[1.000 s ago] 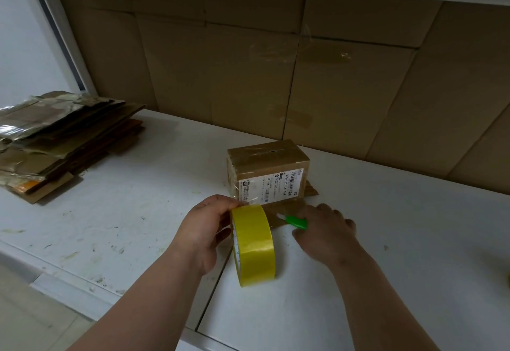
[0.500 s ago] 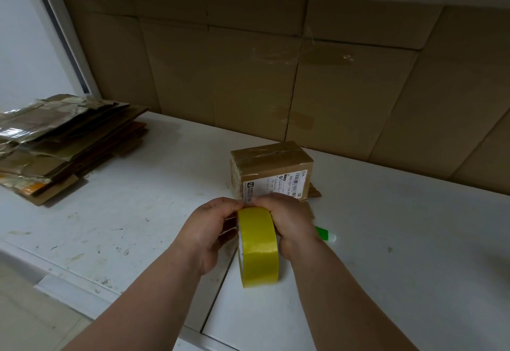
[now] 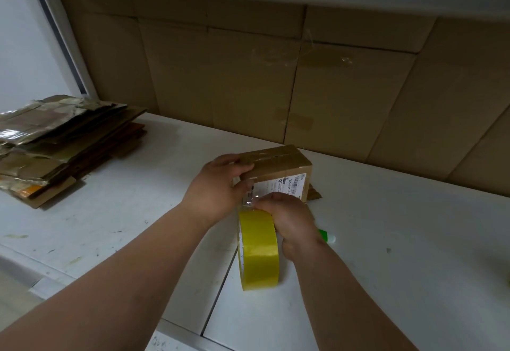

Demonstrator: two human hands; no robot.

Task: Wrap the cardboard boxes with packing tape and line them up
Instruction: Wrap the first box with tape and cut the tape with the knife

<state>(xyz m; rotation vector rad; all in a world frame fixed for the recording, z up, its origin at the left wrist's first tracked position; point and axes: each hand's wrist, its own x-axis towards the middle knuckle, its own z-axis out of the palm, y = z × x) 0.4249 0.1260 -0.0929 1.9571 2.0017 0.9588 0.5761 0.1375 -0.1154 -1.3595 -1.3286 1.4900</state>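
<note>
Left hand (image 3: 218, 185) has moved from tape roll (image 3: 258, 251) onto box (image 3: 278, 165), apparently gripping it.

small brown cardboard box (image 3: 278, 167), labelled front, on the white table beyond an upright yellow tape roll (image 3: 258, 251).

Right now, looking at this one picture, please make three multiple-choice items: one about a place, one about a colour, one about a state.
1. Where does the stack of flattened cardboard lie on the white table?
A. at the far left
B. at the far right
C. under the tape roll

2. What colour is the tape roll?
A. blue
B. yellow
C. red

3. What is the left hand doing?
A. lying flat on the table
B. hanging free
C. gripping the cardboard box

Answers:
1 A: the stack sits by the left edge.
2 B: the roll, standing on edge, is yellow.
3 C: its fingers curl over the box's top left end, while the right hand holds the roll.
</note>
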